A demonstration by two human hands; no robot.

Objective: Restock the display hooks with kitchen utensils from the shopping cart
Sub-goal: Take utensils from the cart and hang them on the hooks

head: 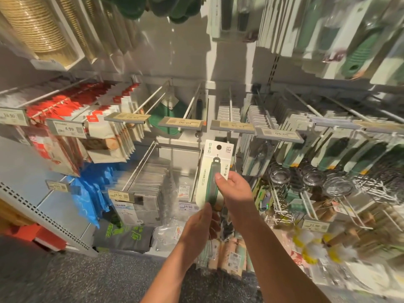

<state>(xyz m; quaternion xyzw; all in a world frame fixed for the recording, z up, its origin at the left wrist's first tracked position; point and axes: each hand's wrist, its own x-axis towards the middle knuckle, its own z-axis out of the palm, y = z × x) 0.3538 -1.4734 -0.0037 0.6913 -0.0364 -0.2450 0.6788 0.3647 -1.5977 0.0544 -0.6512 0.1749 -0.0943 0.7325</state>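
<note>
Head view: both hands hold the carded utensil (213, 178) upright, hang-hole topmost.

The left hand (202, 221) hides the utensil's (213, 184) lower end.

Red packets (65, 106), blue bags (91, 193), price tags (68, 129), speckled floor (98, 281)

At the frame's center you hold a utensil card (215, 171) printed "304". Price tags read "4.99" (69, 128) and "16.90" (9, 116) at left, with "19.90" (118, 195) and "18.50" (187, 206) lower down.
</note>
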